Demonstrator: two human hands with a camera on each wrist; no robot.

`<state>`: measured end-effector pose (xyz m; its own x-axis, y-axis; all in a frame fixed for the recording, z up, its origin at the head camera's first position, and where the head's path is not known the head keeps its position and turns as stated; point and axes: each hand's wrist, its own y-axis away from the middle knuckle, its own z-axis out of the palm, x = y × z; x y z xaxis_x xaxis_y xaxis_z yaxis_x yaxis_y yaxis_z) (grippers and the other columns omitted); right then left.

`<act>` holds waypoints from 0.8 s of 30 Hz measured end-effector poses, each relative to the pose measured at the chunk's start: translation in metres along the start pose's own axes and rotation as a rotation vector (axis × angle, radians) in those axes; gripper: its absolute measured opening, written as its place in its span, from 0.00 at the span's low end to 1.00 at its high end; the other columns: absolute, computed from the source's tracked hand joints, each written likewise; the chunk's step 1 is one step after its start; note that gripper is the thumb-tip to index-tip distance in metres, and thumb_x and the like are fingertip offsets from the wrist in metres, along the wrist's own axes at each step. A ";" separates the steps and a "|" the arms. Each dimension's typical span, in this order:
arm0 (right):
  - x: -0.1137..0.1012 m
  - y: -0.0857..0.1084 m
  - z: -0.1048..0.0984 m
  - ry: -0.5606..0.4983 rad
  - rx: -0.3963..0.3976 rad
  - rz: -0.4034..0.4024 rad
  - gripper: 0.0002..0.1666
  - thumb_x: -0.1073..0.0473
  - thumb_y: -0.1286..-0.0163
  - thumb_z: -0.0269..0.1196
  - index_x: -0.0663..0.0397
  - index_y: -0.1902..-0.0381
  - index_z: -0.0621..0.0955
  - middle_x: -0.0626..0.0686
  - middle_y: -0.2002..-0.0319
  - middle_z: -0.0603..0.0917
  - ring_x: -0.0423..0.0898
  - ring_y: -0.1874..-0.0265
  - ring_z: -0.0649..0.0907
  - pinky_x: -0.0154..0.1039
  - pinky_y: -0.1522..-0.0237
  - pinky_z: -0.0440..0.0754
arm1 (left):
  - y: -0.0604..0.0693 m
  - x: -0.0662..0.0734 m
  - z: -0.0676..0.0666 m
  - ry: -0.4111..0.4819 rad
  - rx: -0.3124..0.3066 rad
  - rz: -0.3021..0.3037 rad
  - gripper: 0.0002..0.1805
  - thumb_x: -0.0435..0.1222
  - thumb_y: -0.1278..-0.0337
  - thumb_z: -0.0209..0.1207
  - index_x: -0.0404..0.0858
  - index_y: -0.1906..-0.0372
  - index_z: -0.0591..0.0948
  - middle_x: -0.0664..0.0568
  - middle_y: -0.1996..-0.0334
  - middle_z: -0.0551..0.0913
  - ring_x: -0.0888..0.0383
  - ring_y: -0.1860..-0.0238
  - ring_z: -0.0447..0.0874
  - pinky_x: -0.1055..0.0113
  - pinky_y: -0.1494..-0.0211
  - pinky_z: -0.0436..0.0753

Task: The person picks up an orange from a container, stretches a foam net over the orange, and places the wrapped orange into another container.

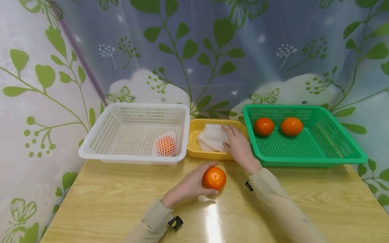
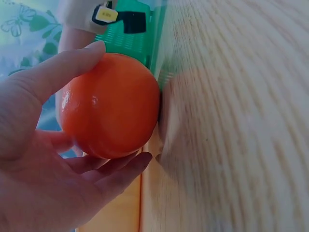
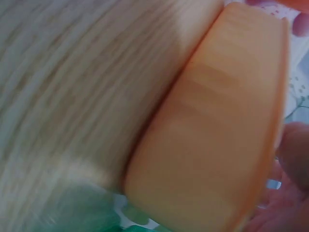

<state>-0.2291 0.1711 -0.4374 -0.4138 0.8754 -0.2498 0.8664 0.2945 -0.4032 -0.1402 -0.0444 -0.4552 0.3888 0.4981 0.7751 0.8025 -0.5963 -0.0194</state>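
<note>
Head view: we get bright, even light; glare streak on table [image 1: 213,219] approx. midway betw. surface's L & R edges; sm. highlight atop orange fruit [image 1: 214,180], so light from above; soft shadow below. L wrist cam: dimmer, bluish, bg soft. R wrist cam: dim, hazy; we see yellow tray [image 3: 212,121] blurred, dark shadow along base.

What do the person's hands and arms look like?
The left hand and right hand wear no gloves. The left sleeve and right sleeve are long and beige. Near the wrists, the left black fitting has a yellow patch; the right black fitting bears a yellow label, unreadable here.
</note>
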 end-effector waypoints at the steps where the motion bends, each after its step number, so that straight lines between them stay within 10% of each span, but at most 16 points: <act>1: 0.001 -0.001 0.002 0.001 0.004 0.009 0.34 0.67 0.35 0.70 0.63 0.32 0.74 0.69 0.34 0.74 0.68 0.43 0.79 0.61 0.48 0.82 | 0.000 0.000 0.000 -0.003 0.002 0.002 0.49 0.44 0.49 0.76 0.40 0.24 0.64 0.44 0.30 0.71 0.47 0.34 0.74 0.46 0.32 0.74; 12: -0.004 -0.004 0.006 0.018 0.123 0.084 0.17 0.68 0.26 0.60 0.62 0.41 0.82 0.63 0.64 0.87 0.58 0.81 0.82 0.46 0.84 0.76 | 0.000 0.001 0.001 0.014 -0.006 -0.016 0.48 0.44 0.49 0.76 0.42 0.24 0.64 0.46 0.29 0.70 0.48 0.33 0.73 0.48 0.31 0.74; 24: -0.022 0.003 -0.030 -0.209 0.250 0.095 0.17 0.65 0.26 0.63 0.62 0.42 0.83 0.64 0.58 0.89 0.60 0.67 0.88 0.53 0.66 0.87 | 0.000 0.002 0.000 0.000 0.001 -0.005 0.51 0.46 0.51 0.77 0.41 0.23 0.63 0.45 0.29 0.69 0.48 0.34 0.73 0.48 0.32 0.75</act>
<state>-0.2094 0.1643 -0.4071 -0.4055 0.7894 -0.4609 0.8190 0.0898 -0.5668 -0.1391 -0.0438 -0.4541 0.3845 0.5014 0.7751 0.8051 -0.5930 -0.0158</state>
